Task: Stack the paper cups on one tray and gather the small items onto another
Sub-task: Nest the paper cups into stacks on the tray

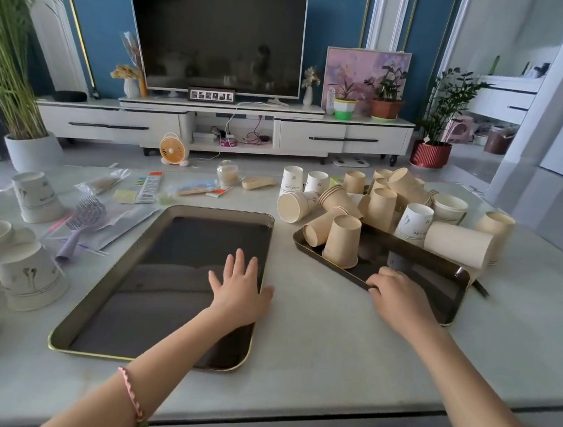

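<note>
While white paper cups and small items lie scattered on the counter's left, the left hand rests flat, fingers spread, inside the large tray by its right rim. Just right of it, the right hand grips the near rim of the smaller tray, where tan cups stand inverted or lie tipped.

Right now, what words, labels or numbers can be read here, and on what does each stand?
"MUSIC LIFE", upside down, likely reading: inverted white cup at the far edge of the right tray.
Same print, less clear: white cup at the back of the pile.
Left white cup: print blurred.
Packets, plaque under the TV: too small to read.
</note>
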`<state>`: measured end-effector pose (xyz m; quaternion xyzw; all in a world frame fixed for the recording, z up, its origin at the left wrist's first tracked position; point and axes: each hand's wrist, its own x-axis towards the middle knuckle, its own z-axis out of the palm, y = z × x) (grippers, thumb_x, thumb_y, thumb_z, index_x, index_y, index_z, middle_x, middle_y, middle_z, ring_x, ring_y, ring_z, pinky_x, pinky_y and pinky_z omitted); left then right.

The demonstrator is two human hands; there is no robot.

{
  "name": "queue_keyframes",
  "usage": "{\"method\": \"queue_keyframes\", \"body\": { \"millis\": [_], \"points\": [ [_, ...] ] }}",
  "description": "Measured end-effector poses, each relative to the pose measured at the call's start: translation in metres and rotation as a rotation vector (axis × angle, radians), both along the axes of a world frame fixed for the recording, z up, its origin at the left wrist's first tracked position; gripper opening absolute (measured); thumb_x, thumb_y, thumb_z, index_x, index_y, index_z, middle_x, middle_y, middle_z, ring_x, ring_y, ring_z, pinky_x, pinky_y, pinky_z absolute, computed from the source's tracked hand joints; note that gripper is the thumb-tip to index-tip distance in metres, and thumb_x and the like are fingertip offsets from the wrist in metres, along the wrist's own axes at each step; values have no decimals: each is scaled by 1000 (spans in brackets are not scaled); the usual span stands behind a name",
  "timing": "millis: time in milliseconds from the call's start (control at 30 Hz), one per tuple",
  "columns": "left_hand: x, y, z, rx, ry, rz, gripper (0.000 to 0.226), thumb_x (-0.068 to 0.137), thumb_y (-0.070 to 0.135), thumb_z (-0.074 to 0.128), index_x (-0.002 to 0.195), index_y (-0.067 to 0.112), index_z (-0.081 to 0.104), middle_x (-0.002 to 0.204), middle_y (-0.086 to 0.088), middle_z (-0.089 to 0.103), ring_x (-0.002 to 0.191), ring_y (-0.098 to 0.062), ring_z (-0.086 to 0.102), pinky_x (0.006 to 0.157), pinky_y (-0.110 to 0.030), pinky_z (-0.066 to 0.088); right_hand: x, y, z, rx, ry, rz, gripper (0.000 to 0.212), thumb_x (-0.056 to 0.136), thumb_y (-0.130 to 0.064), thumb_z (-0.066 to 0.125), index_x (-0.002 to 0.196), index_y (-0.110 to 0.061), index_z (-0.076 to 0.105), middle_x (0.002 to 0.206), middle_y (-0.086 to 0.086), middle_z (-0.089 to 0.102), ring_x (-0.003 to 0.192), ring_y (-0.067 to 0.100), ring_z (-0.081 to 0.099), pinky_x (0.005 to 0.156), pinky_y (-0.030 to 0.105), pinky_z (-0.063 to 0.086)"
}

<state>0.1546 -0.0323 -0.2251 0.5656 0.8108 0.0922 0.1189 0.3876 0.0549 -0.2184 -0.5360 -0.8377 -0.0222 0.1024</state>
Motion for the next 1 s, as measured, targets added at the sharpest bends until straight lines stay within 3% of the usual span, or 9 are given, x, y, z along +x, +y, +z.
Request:
{"method": "queue_keyframes", "body": {
  "millis": [100,233,333,567,733,933,1000],
  "points": [
    [4,1,-8,-5,-112,69,54,99,40,22,148,18,16,158,-10,-4,145,-28,-11,112,-54,-12,-24,-12,1,-28,-10,102,22,95,-14,41,96,-7,61,90,3,46,95,28,58,67,35,41],
    [9,2,-14,36,-129,123,51,99,36,17,147,20,21,158,-9,-2,145,-27,-10,112,-54,-13,-64,-28,-3,-77,37,187,19,95,-10,40,90,-6,58,86,1,37,88,31,58,64,36,37],
    [10,1,-15,52,-146,171,50,99,36,17,147,20,22,158,-8,-1,146,-26,-10,112,-53,-13,-87,-34,-6,-112,88,201,17,95,-8,41,94,-6,58,92,4,44,89,29,58,66,35,41],
    [10,-3,-9,95,-264,245,49,98,31,11,144,27,27,158,-9,3,146,-24,-7,113,-50,-13,-130,-45,-7,-181,222,191,29,98,-24,39,107,-5,59,112,11,54,101,28,58,83,39,48],
    [15,-2,-5,146,-321,307,45,99,34,15,136,24,39,158,-8,9,146,-24,-4,114,-47,-12,-148,-47,-6,-282,320,196,29,96,-21,39,96,-3,63,107,12,56,98,30,58,84,39,47],
    [21,-2,-1,175,-391,363,50,98,34,12,140,25,38,158,-5,8,146,-20,-5,114,-45,-16,-151,-33,-9,-375,456,206,25,89,-13,43,78,1,62,95,15,63,89,32,60,81,41,49],
    [22,-1,-1,193,-412,375,51,98,33,11,139,25,41,158,-5,9,146,-19,-4,114,-45,-16,-149,-29,-7,-394,459,240,25,88,-10,45,83,5,63,91,19,66,88,34,62,79,41,49]
  ]
}}
